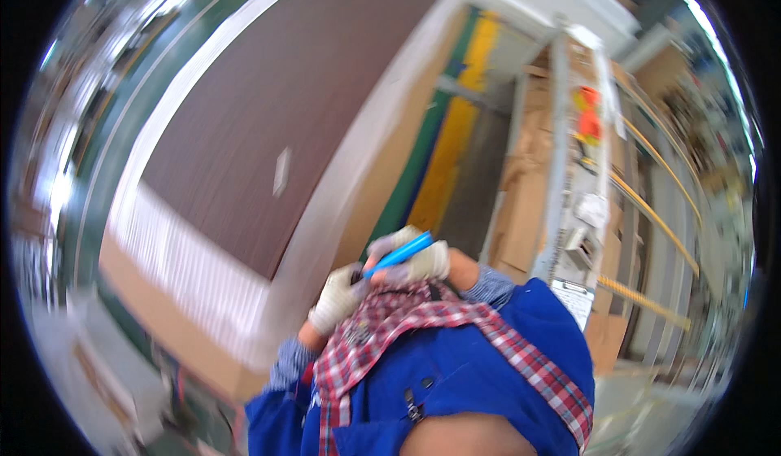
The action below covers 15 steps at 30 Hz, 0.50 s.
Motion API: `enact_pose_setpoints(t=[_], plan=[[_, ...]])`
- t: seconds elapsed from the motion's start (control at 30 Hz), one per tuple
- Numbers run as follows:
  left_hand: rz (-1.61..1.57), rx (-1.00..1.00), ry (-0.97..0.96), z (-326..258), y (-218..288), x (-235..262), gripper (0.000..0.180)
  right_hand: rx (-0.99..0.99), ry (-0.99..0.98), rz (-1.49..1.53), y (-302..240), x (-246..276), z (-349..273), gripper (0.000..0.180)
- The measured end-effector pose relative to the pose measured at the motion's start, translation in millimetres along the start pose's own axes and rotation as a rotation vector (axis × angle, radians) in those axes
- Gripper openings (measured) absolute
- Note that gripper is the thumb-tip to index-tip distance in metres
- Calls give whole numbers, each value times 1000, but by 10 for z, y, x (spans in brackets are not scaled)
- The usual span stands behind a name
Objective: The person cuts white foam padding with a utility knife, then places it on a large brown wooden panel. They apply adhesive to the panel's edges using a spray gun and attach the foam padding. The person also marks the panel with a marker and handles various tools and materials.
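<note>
In front of my chest, my right hand [419, 265] in a whitish glove is closed round a slim blue marker [404, 253], which slants down to the left. My left hand [335, 300], gloved too, is closed at the marker's lower end, where a small dark piece [356, 276] shows between the fingers; blur hides what it is. Beyond my hands, to the left, lies a large dark brown panel [268, 106] edged with white wrapping [195, 269] over cardboard. A small pale slip [281, 171] rests on the panel. Neither hand touches the panel.
To the right stands a rack with a narrow ledge [561, 204] holding an orange-red item [587, 114], a small box [580, 248] and a clipboard [572, 300]. Yellow bars [651, 212] extend beyond it. A yellow floor strip [455, 147] runs between rack and panel.
</note>
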<state>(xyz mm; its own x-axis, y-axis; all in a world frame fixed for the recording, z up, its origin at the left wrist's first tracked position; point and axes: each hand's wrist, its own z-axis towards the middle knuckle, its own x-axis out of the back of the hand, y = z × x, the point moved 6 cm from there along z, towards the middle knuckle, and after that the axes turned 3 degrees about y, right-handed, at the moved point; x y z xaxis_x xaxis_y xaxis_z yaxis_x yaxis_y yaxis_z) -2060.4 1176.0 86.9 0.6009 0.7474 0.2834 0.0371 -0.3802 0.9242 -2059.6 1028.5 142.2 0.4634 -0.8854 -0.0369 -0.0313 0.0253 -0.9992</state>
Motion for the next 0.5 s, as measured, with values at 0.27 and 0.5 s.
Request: enact_pose_setpoints(t=[0.27, 0.5], plan=[[-298, 285, -524, 977, 418, -789, 15, 35, 10, 74, 95, 1042, -420, 27], [-347, 229, -563, 1611, 779, -1061, 42, -156, 251, 46, -31, 2035, -884, 43]])
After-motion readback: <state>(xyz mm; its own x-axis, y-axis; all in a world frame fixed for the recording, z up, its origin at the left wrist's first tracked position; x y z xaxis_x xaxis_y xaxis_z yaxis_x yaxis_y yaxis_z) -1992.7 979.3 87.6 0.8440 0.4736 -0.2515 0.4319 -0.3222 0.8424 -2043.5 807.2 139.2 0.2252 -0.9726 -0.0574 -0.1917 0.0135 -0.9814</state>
